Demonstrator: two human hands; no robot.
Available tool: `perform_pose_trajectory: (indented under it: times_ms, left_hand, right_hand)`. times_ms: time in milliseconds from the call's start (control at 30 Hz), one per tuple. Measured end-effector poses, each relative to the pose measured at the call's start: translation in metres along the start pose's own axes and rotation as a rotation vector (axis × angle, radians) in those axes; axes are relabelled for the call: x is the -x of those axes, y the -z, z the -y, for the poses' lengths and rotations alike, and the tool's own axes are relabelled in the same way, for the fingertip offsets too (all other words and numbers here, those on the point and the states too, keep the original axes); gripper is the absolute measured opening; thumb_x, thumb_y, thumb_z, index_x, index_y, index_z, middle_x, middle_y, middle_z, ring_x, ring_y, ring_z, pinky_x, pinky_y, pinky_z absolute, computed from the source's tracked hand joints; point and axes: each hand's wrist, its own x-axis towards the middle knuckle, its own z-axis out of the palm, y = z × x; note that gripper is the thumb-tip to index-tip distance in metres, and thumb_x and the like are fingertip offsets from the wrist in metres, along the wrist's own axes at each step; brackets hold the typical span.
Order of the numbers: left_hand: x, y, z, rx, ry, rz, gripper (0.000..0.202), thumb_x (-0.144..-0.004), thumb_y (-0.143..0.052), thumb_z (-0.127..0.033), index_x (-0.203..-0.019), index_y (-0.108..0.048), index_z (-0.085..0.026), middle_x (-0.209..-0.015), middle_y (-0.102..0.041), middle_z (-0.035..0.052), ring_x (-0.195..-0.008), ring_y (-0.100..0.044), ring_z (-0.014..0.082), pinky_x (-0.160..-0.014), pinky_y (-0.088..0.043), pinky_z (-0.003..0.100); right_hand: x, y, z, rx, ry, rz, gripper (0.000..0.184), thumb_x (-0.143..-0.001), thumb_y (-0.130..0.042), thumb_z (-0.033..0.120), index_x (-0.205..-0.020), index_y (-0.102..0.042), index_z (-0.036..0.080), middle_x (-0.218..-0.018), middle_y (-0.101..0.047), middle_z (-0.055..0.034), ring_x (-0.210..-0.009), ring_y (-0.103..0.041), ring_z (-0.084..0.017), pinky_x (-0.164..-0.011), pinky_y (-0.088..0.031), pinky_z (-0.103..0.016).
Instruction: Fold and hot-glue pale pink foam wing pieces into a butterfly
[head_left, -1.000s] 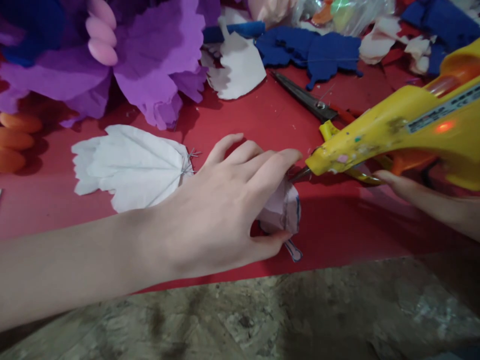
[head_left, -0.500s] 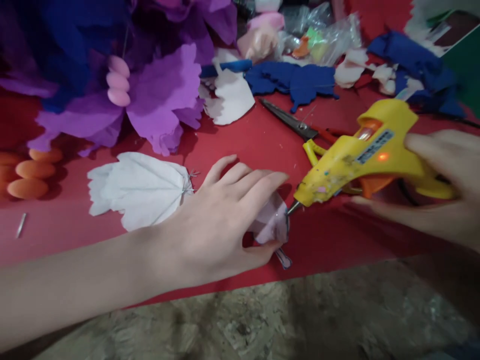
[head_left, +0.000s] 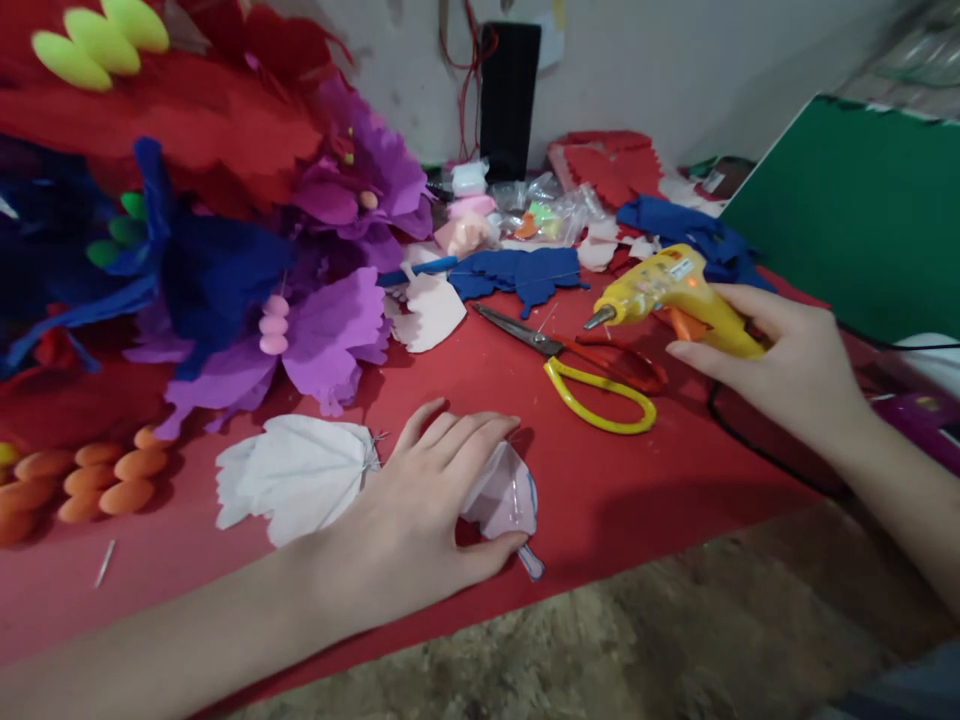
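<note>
My left hand [head_left: 427,510] rests on the red table, holding down a pale lilac petal-shaped piece [head_left: 510,492] between thumb and fingertips. A clear streak runs along that piece, its edge has a dark outline, and a narrow tab sticks out toward the near edge. Part of it is hidden under my fingers. In my right hand [head_left: 795,360] is a yellow hot glue gun [head_left: 660,285], a small light lit on its side. Its nozzle points left, raised away from the petal piece. Left of my left hand lies a white gathered petal bundle [head_left: 296,475] tied with thin wire.
Scissors [head_left: 577,370] with red and yellow handles lie mid-table. Purple petals [head_left: 330,340] and blue and red flowers crowd the left, above orange egg-shaped beads [head_left: 94,480]. Blue cut pieces [head_left: 521,275] lie behind. A green board [head_left: 855,220] stands right; a black cord [head_left: 772,455] trails below the glue gun.
My right hand has lifted the glue gun up and away from the petal piece, whose edge its nozzle was at before. My left hand stays on the piece. The view has tilted upward.
</note>
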Motion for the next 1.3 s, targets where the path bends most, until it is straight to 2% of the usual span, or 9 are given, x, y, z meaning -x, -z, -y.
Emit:
perform_pose_trajectory:
  times_ms: [233,467,600,700,767,867,1000,1133,1300]
  left_hand:
    - [0.001,0.003,0.0,-0.043,-0.031,-0.112,0.049,-0.078,-0.061,-0.038,-0.119,-0.046,-0.016,-0.112,-0.057,0.0118,-0.107,-0.05,0.0276,-0.1,-0.035,0.049]
    - [-0.001,0.025,0.003,-0.028,-0.019,-0.192,0.026,-0.089,-0.039,-0.036,-0.107,-0.049,-0.018,-0.102,-0.059,0.0074,-0.096,-0.054,0.0228,-0.088,-0.043,0.04]
    - [0.01,0.029,0.006,0.072,0.029,-0.159,0.027,-0.093,-0.031,-0.033,-0.091,-0.055,-0.022,-0.087,-0.064,0.0008,-0.082,-0.06,0.019,-0.089,-0.046,0.039]
    - [0.022,0.02,0.002,0.03,0.014,-0.128,0.027,-0.093,-0.032,-0.03,-0.106,-0.054,-0.023,-0.11,-0.065,0.0028,-0.105,-0.059,0.0218,-0.108,-0.029,0.049]
    - [0.026,0.012,-0.003,-0.066,-0.034,-0.073,0.038,-0.093,-0.033,-0.031,-0.127,-0.044,-0.02,-0.131,-0.055,0.0076,-0.121,-0.05,0.0231,-0.112,-0.022,0.051]
    - [0.026,0.002,-0.01,-0.267,-0.103,0.056,0.061,-0.089,-0.039,-0.045,-0.136,-0.037,-0.006,-0.14,-0.041,0.0186,-0.129,-0.04,0.0295,-0.108,-0.031,0.05]
    - [0.022,-0.006,-0.015,-0.479,-0.171,0.087,0.082,-0.084,-0.039,-0.063,-0.128,-0.045,0.005,-0.137,-0.039,0.0263,-0.124,-0.044,0.0369,-0.097,-0.044,0.049]
    - [0.021,-0.01,-0.013,-0.565,-0.224,0.065,0.086,-0.084,-0.033,-0.068,-0.126,-0.048,0.005,-0.135,-0.04,0.0274,-0.121,-0.047,0.038,-0.092,-0.048,0.049]
    - [0.022,-0.011,-0.012,-0.508,-0.205,0.046,0.078,-0.087,-0.028,-0.066,-0.131,-0.047,-0.004,-0.138,-0.04,0.023,-0.125,-0.044,0.0367,-0.094,-0.044,0.051]
  right_hand:
    - [-0.014,-0.007,-0.019,0.079,-0.107,-0.008,0.088,-0.052,-0.034,0.093,-0.084,-0.065,0.017,-0.078,-0.064,-0.0092,-0.062,-0.052,-0.017,-0.059,-0.04,-0.031]
    - [-0.022,-0.018,-0.04,0.255,-0.18,0.139,0.045,-0.069,-0.059,0.059,-0.083,-0.06,0.017,-0.077,-0.062,-0.0085,-0.066,-0.053,-0.019,-0.058,-0.036,-0.029]
    - [-0.022,-0.024,-0.039,0.348,-0.174,0.19,0.036,-0.073,-0.06,0.051,-0.083,-0.057,0.016,-0.085,-0.061,-0.0105,-0.074,-0.054,-0.021,-0.058,-0.033,-0.029]
    - [-0.022,-0.026,-0.038,0.413,-0.163,0.206,0.037,-0.077,-0.055,0.052,-0.083,-0.056,0.016,-0.088,-0.06,-0.0114,-0.081,-0.054,-0.024,-0.06,-0.033,-0.03]
    - [-0.021,-0.026,-0.038,0.452,-0.153,0.206,0.039,-0.079,-0.052,0.053,-0.083,-0.056,0.015,-0.089,-0.058,-0.0127,-0.085,-0.053,-0.025,-0.061,-0.034,-0.031]
    - [-0.019,-0.026,-0.039,0.49,-0.124,0.194,0.046,-0.082,-0.045,0.056,-0.09,-0.059,0.013,-0.094,-0.057,-0.0155,-0.091,-0.052,-0.028,-0.064,-0.038,-0.034]
    - [-0.017,-0.024,-0.038,0.504,-0.053,0.143,0.058,-0.087,-0.031,0.055,-0.107,-0.058,0.008,-0.102,-0.055,-0.0195,-0.097,-0.05,-0.031,-0.074,-0.041,-0.041]
    - [-0.013,-0.018,-0.028,0.495,0.05,0.052,0.053,-0.087,-0.035,0.046,-0.114,-0.057,0.006,-0.105,-0.054,-0.0204,-0.102,-0.048,-0.032,-0.081,-0.041,-0.043]
    - [0.006,-0.012,0.001,0.274,0.513,-0.156,0.041,-0.09,-0.039,0.034,-0.1,-0.061,0.001,-0.092,-0.056,-0.0189,-0.088,-0.052,-0.026,-0.073,-0.04,-0.038]
